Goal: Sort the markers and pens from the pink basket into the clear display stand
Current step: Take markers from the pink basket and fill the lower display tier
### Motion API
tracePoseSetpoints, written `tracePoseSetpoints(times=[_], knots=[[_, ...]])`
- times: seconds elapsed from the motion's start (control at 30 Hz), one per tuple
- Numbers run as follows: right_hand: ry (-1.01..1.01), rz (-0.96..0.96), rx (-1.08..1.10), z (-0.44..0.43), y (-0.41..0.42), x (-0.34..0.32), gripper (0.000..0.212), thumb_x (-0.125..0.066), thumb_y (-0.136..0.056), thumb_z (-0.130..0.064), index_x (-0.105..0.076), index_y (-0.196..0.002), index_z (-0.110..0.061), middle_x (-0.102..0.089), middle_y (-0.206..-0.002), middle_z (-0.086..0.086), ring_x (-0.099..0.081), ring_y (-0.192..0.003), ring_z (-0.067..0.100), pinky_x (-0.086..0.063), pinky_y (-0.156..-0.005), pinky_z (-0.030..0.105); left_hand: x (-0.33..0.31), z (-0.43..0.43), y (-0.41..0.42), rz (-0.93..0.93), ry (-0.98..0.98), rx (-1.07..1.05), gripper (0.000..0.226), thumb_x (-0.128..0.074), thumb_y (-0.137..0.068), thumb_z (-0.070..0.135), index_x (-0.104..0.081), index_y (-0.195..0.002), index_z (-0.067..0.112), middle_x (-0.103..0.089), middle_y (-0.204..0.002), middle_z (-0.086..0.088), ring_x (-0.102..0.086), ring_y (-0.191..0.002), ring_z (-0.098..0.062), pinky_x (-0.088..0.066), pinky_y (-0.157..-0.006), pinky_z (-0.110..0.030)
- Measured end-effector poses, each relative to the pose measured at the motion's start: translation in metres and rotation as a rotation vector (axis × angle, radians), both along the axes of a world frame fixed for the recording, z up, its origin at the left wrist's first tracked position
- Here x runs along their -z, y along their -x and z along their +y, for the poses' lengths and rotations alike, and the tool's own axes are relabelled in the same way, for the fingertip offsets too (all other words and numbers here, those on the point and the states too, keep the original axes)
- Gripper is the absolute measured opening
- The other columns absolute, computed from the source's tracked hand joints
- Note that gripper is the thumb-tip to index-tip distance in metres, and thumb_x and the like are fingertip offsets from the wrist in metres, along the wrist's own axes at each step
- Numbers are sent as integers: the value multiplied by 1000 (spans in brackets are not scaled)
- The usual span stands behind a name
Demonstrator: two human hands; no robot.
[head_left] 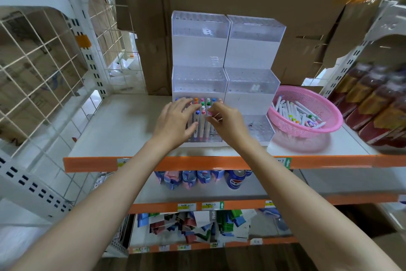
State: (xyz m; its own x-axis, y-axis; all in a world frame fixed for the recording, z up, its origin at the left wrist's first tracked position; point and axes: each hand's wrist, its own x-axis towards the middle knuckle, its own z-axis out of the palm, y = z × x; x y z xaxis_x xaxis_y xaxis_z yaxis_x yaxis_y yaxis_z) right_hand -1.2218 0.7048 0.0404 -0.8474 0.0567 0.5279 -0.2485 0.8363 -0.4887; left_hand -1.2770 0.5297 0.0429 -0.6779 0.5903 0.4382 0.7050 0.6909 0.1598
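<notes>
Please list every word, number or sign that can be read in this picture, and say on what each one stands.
"Not": sideways and cut off, on a grey packet on the bottom shelf.
White up arrow: on the green shelf tags.
Yellow price labels: print too blurred to read.
Blue can: round logo only, no readable word.
Markers and pink basket: no readable text.

I see this through 1 wide-angle camera on my head, facing forward and down along both forearms to my left hand (pixel 175 117) and right hand (pixel 226 121), which meet near the frame's centre, close to the lens. Just beyond the marker (pixel 209 113) my right hand pinches rises the clear display stand (pixel 252 55). The pink basket (pixel 329 125) lies right of my grip, and lower shelves (pixel 241 191) show beneath my wrists.
</notes>
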Motion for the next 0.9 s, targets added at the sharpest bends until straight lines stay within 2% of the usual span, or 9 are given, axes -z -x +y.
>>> tracePoseSetpoints(times=[0.13,0.23,0.37,0.43,0.7,0.8,0.9], knots=[[-164,22,58,0,1,-7,17,-73,-81,-12,-67,-95,-5,-64,-94,11,-60,-83,31,-50,-66,37,0,0,0,4,19,-7,50,-59,-87,33,-49,-135,24,-48,-139,-6,-41,-131,-25,-33,-108,-44],[-333,108,105,3,0,-11,32,-80,-72,-15,-68,-102,-8,-63,-101,10,-58,-94,31,-50,-74,39,-2,0,0,-1,22,-13,49,-58,-87,34,-49,-135,24,-48,-138,-6,-41,-131,-25,-32,-108,-45],[-329,-62,57,8,-2,-10,59,-73,-81,-29,-53,-135,-20,-54,-133,7,-50,-122,30,-43,-98,44,-5,5,-3,15,1,-34,51,-59,-87,39,-49,-135,24,-51,-136,-4,-44,-128,-23,-31,-105,-43],[-360,-140,11,11,-1,-9,63,-70,-84,-33,-45,-141,-21,-50,-140,7,-46,-128,29,-41,-103,45,-6,9,-4,15,-8,-49,53,-57,-86,43,-50,-135,22,-51,-135,-2,-45,-127,-21,-31,-106,-43],[-297,-86,-77,30,-2,-13,59,-70,-81,-24,-52,-135,-8,-53,-137,11,-50,-126,32,-42,-103,47,-21,49,-13,57,-98,-52,55,-36,-79,45,-57,-123,18,-61,-120,1,-56,-112,-20,-38,-96,-41],[-375,-32,-17,63,-8,-16,53,-63,-83,-32,-56,-129,-8,-57,-133,11,-54,-122,32,-43,-101,47,-29,79,-15,0,-34,-21,52,-42,-84,45,-52,-129,20,-57,-125,1,-52,-117,-21,-36,-96,-39],[-458,-69,42,111,-21,-17,54,-46,-88,-45,-55,-132,-14,-58,-133,6,-53,-122,29,-42,-102,45,-31,118,-19,-60,39,11,54,-50,-88,47,-43,-137,25,-52,-133,1,-46,-124,-20,-34,-100,-39]])
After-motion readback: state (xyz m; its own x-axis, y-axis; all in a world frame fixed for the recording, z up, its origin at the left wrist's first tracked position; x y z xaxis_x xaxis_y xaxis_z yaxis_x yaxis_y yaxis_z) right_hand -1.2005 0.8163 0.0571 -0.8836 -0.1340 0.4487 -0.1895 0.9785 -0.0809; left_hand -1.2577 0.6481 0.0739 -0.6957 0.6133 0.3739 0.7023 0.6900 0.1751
